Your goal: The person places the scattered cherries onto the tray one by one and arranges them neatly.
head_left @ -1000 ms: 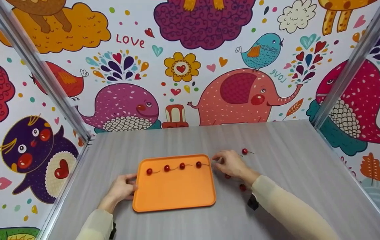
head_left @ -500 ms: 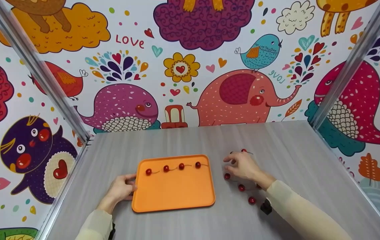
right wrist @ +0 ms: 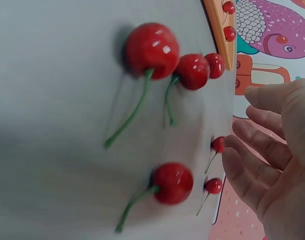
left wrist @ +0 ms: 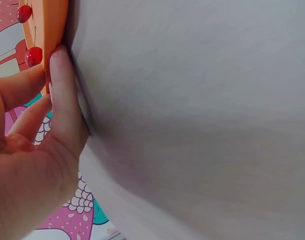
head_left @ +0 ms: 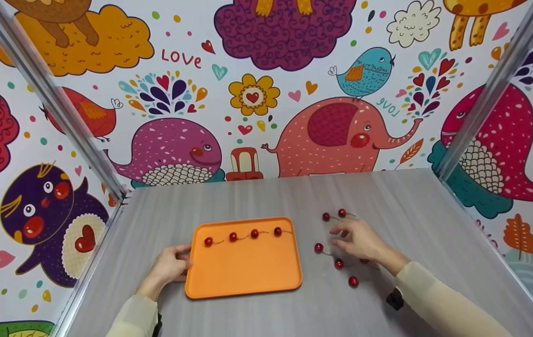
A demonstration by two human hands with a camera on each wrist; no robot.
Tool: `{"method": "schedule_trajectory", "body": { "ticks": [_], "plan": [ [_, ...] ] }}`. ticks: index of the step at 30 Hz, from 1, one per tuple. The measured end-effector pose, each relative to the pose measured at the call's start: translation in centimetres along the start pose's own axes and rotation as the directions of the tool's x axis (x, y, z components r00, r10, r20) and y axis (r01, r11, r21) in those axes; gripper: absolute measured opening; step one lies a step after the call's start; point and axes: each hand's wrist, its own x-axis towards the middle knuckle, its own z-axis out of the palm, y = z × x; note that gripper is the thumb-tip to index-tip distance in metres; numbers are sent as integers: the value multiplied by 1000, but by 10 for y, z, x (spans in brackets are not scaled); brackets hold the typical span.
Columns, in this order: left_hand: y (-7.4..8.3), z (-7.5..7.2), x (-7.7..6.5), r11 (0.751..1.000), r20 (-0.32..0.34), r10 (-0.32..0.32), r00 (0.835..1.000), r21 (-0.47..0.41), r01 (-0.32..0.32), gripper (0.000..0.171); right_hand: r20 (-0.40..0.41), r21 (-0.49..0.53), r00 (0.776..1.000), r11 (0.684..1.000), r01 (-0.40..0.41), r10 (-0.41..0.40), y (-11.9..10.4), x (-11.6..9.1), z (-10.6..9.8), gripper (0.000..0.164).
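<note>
An orange tray (head_left: 243,269) lies on the grey table, with several red cherries (head_left: 254,232) in a row along its far side, stems toward the right. My left hand (head_left: 167,267) holds the tray's left edge; in the left wrist view the thumb (left wrist: 62,92) lies along its side and a finger meets the rim. To the right of the tray, my right hand (head_left: 360,241) hovers over loose cherries, fingers relaxed and apart, nothing between them. Close by are a cherry (head_left: 318,247) left of the thumb and another cherry (head_left: 326,216) beyond the fingertips. The hand partly covers one more.
Nearer the front lies a loose cherry (head_left: 353,281), with another cherry (head_left: 339,264) just behind it. At the back is a cherry (head_left: 342,213). Patterned walls with metal corner posts (head_left: 477,107) enclose the table (head_left: 247,199) at the back and sides.
My right hand has moved away from the tray's right edge, rightward over the loose cherries, uncovering several of them. The left hand and the tray have hardly moved.
</note>
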Motion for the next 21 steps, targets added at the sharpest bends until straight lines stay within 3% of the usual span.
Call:
{"method": "schedule_trajectory", "body": {
  "ticks": [7,14,21],
  "plan": [
    [0,1,-1,1000,-4,3,1000,-5,-3,62,13,-11,997,998,-70,70,8,-22,-7,17],
    [-1,0,-1,1000,3,1,1000,-9,-1,61,-31,-21,999,999,-35,35,16,-40,-14,16],
    [-1,0,-2,1000,-4,4,1000,-7,-4,62,-62,-24,996,998,-66,65,23,-57,-21,16]
  ]
}}
